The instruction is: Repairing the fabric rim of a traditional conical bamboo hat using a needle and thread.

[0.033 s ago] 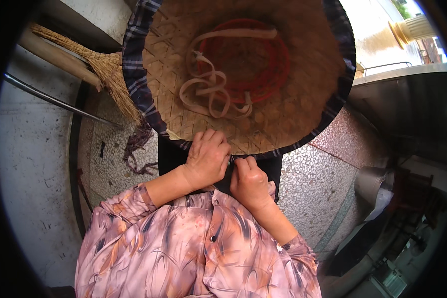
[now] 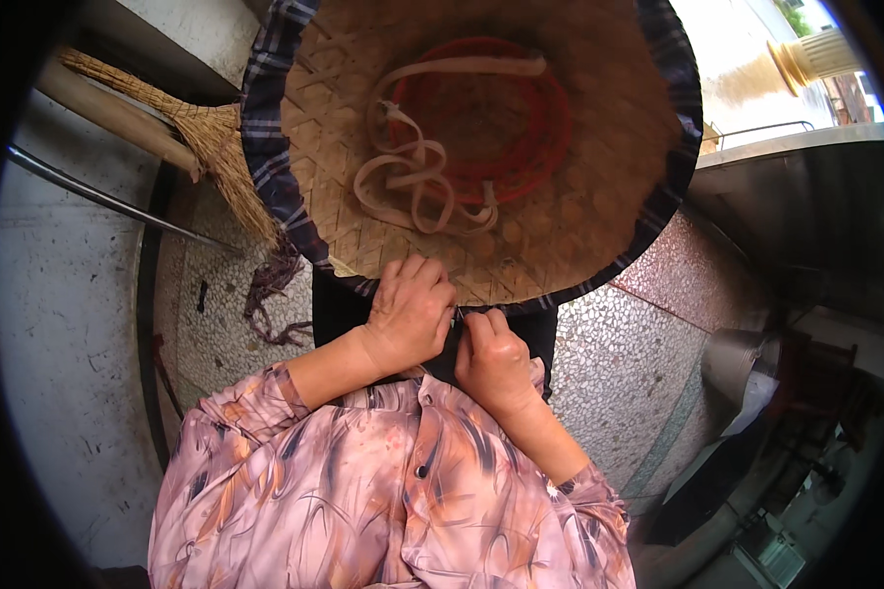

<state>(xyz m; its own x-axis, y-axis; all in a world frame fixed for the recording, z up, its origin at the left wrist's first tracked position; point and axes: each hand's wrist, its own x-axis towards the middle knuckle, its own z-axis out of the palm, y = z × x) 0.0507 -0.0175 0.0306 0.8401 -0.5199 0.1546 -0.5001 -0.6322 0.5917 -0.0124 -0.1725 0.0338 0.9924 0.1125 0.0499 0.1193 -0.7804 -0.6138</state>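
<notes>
A wide woven straw hat (image 2: pixel 580 231) rests tilted on my lap with its underside facing me. Dark plaid cloth (image 2: pixel 265 162) binds its rim. Inside the crown are a red ring (image 2: pixel 550 147) and a loosely coiled pale strap (image 2: pixel 432 182). My left hand (image 2: pixel 413 306) is closed over the near brim, fingers on the woven inside and on the binding. Just right of it, my right hand (image 2: pixel 496 355) is pinched closed below the rim. Something small and dark shows between the two hands, too small to name.
A straw broom (image 2: pixel 221 147) leans at the left beside a thin metal rod (image 2: pixel 98 191). Dark tangled cloth strips (image 2: pixel 270 290) hang or lie below the broom over the speckled floor (image 2: pixel 609 393). A metal bucket (image 2: pixel 732 358) stands to the right.
</notes>
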